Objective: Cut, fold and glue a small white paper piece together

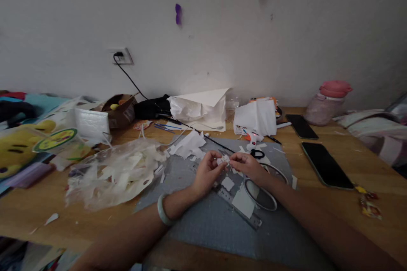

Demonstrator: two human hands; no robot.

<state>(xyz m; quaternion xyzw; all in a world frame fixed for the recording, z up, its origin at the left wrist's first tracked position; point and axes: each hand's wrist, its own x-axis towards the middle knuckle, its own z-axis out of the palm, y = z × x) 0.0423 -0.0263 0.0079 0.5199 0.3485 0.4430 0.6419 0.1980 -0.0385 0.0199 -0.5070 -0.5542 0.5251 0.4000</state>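
Observation:
My left hand (206, 172) and my right hand (247, 166) meet above a grey cutting mat (210, 224). Both pinch a small white paper piece (223, 160) between their fingertips. A pale green bangle (163, 209) sits on my left wrist. Under the hands lie a clear ruler (237, 207), small white paper cut-outs (227, 183) and a round hoop (260, 194). Black-handled scissors (257, 153) and an orange and white glue gun (252, 137) lie just beyond my right hand.
A clear plastic bag of paper scraps (111, 173) lies left of the mat. Two dark phones (322, 164) rest at the right, near a pink-lidded bottle (327, 101). White paper bags (200, 108), a cardboard box (122, 110) and a plugged-in black cable (133, 82) stand along the wall.

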